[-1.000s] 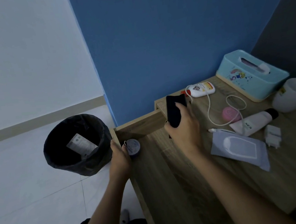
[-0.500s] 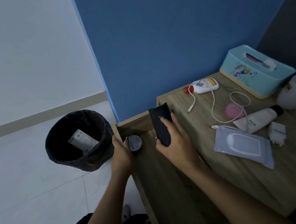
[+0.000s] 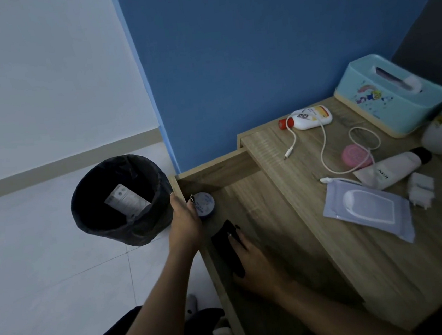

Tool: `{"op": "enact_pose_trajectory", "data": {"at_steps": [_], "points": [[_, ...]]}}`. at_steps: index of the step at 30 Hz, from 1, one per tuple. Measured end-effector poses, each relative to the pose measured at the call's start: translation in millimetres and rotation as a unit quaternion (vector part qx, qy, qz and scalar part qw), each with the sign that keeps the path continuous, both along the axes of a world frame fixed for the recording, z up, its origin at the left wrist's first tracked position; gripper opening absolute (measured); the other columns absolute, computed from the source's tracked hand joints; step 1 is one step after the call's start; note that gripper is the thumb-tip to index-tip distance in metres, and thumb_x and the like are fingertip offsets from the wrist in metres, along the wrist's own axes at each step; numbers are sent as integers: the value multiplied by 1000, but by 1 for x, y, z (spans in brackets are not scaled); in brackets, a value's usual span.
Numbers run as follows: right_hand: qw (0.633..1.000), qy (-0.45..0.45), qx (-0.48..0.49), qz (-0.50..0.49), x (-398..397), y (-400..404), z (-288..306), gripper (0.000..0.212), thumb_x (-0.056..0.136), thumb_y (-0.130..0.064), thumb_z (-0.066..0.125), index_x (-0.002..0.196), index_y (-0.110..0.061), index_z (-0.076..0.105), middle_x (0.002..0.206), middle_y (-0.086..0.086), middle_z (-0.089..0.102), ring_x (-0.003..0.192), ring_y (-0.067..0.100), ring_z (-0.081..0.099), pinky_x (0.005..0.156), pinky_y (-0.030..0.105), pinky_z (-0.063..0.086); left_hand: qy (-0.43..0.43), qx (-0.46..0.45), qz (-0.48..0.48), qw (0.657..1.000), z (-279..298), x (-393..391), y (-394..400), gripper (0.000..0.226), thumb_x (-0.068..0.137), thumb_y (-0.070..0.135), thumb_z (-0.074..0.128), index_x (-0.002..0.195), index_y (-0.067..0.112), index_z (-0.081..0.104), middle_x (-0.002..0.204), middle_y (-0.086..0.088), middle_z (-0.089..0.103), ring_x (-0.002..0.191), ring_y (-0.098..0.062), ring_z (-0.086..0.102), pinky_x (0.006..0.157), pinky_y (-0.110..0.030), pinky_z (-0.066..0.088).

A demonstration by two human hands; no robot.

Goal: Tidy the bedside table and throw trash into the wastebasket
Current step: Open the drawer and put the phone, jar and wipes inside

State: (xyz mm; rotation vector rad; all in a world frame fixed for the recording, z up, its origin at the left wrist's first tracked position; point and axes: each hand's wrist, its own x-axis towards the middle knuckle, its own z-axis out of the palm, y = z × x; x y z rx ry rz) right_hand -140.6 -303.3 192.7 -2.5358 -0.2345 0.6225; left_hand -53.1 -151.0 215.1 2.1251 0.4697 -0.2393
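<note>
Right hand (image 3: 251,259) of mine gripping the black phone (image 3: 227,248) down in the open drawer (image 3: 260,217), left hand (image 3: 184,220) curled on the drawer's front edge by the little round tin (image 3: 204,203)

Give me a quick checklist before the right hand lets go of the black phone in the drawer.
1. Black phone inside the open drawer: ok.
2. Phone lying flat on the drawer floor: cannot tell.
3. Right hand holds the phone: ok.
4. Left hand grips the drawer's edge: ok.
5. Small round tin apart from the phone: ok.
6. Tabletop tidied: not ok, cable, wipes pack and tube remain.
</note>
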Motion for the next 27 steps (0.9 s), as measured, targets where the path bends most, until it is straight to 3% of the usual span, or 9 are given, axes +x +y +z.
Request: {"op": "enact_pose_trajectory", "data": {"at_steps": [5,8,14,21,27], "points": [[1000,-16,2,2,5,0,-11,91,91,-32,59,153,-17,-6,162,4,-10,149,22,-2,122,36,7,-13,6,-2,1000,1,0,1,52,100,42,27,146,27,8,145,-22,43,125,-40,51,98,-55,48],[999,-31,-5,10,8,7,-17,87,94,-34,54,152,-18,-8,161,3,-14,149,20,-7,114,28,-3,-14,9,-3,1000,0,0,1,50,100,42,27,145,27,9,146,-22,43,126,-40,51,98,-55,47],[999,-43,-8,14,13,21,-25,81,96,-33,49,153,-14,-6,162,3,-10,150,21,-4,120,35,4,-22,18,-5,1000,-2,0,2,53,101,40,26,147,25,5,147,-22,41,127,-41,49,100,-55,46],[990,-15,112,-83,17,34,-30,66,98,-13,42,153,-16,5,162,3,3,150,17,3,123,39,12,-26,9,-5,1000,-1,0,0,54,101,40,26,148,23,5,148,-20,40,129,-40,47,102,-54,44],[993,-19,95,-70,15,34,-34,68,98,-14,43,153,-11,3,162,5,1,150,19,1,123,35,5,-30,8,-9,999,-1,0,0,53,101,40,27,148,23,7,147,-22,41,129,-40,48,102,-55,44]]}}
